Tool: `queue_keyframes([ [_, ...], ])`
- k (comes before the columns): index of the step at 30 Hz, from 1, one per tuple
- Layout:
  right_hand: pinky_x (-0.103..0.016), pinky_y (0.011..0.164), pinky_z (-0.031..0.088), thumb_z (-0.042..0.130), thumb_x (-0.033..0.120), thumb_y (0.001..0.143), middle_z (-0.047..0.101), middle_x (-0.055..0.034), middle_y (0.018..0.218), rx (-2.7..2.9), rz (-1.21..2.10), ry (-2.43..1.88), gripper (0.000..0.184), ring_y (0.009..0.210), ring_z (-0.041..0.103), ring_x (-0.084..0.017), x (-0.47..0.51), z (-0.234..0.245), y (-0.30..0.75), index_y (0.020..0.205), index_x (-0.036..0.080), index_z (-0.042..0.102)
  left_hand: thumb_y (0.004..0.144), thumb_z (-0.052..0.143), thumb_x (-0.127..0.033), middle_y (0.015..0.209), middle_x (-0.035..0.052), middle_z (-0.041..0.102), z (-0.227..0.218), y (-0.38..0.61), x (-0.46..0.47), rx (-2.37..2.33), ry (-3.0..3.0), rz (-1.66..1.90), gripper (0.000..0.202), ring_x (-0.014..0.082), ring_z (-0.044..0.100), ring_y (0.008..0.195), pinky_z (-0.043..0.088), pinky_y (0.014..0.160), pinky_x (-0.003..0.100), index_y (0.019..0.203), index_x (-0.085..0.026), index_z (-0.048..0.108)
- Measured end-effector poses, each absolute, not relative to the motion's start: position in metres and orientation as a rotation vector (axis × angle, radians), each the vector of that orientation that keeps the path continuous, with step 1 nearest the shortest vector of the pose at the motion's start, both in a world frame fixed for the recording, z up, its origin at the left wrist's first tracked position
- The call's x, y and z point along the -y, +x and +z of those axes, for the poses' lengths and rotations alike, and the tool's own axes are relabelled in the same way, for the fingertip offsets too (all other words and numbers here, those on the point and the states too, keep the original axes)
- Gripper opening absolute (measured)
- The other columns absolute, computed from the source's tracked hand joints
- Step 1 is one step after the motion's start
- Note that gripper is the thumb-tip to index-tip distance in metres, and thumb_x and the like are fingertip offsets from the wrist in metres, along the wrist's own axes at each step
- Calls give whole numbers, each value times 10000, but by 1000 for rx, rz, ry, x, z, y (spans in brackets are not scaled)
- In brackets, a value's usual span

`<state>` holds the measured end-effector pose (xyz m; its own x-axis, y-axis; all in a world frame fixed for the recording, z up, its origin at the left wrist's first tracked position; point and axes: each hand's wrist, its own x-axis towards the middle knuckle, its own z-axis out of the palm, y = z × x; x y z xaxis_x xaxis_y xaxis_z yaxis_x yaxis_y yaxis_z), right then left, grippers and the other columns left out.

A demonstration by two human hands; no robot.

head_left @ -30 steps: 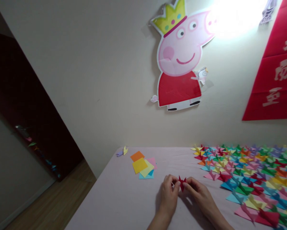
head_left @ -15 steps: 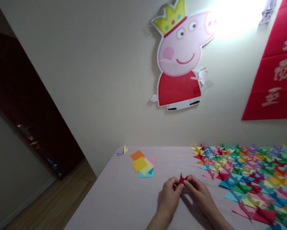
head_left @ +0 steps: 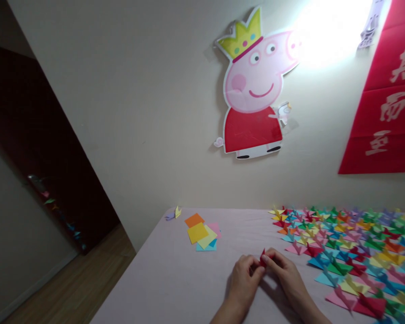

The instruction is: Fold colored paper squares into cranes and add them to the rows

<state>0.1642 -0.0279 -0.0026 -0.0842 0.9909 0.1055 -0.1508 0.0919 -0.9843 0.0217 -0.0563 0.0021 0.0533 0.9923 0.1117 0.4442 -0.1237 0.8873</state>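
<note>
Both my hands meet over the pale pink table point(head_left: 175, 279), pinching a small red folded paper piece point(head_left: 262, 259) between their fingertips. My left hand point(head_left: 244, 279) holds it from the left with fingers curled. From the right, my right hand point(head_left: 285, 274) grips the same piece, thumb and fingers pressed on it. Most of the red paper is hidden by the fingers; only a small point sticks up.
A loose stack of coloured paper squares point(head_left: 202, 233) lies to the left of my hands. Several rows of folded paper cranes point(head_left: 351, 252) cover the table's right side. Two small folded pieces point(head_left: 174, 213) sit at the far left corner. The table's left edge drops to a wooden floor point(head_left: 70, 288).
The red paper has been folded down smaller between my fingers and shows less above them. My hands shifted slightly right and lower; the camera tilted a little.
</note>
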Motion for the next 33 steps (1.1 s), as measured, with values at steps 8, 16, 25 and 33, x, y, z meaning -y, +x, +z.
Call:
queue_keyframes([
  [8, -296, 656, 468, 801, 519, 669, 598, 10, 664, 1200, 1339, -902, 349, 688, 556, -188, 29, -3, 160, 632, 205, 652, 838, 626, -223, 878, -3, 630, 0, 21, 58, -1472, 1640, 1064, 54, 169, 559, 830, 387, 751, 254, 875, -205, 661],
  [16, -288, 645, 467, 801, 517, 666, 587, 7, 685, 1197, 1292, -902, 341, 691, 544, -182, 28, -4, 160, 637, 204, 670, 851, 594, -218, 795, -4, 622, 2, 21, 57, -1420, 1697, 1098, 121, 173, 550, 801, 391, 751, 261, 733, -203, 616],
  [25, -283, 612, 458, 786, 611, 630, 569, 14, 623, 1122, 1205, -1037, 422, 643, 518, -178, 27, 0, 165, 616, 210, 656, 847, 583, -199, 808, -4, 615, 4, 22, 56, -1440, 1733, 993, 137, 194, 546, 844, 389, 784, 291, 712, -220, 597],
  [33, -320, 681, 532, 746, 682, 644, 689, -41, 898, 952, 1248, -1022, 543, 744, 606, -202, 21, -6, 166, 948, 232, 717, 840, 617, -255, 807, -20, 607, 5, 21, 55, -1476, 1612, 1020, 113, 171, 548, 794, 378, 720, 266, 736, -213, 626],
])
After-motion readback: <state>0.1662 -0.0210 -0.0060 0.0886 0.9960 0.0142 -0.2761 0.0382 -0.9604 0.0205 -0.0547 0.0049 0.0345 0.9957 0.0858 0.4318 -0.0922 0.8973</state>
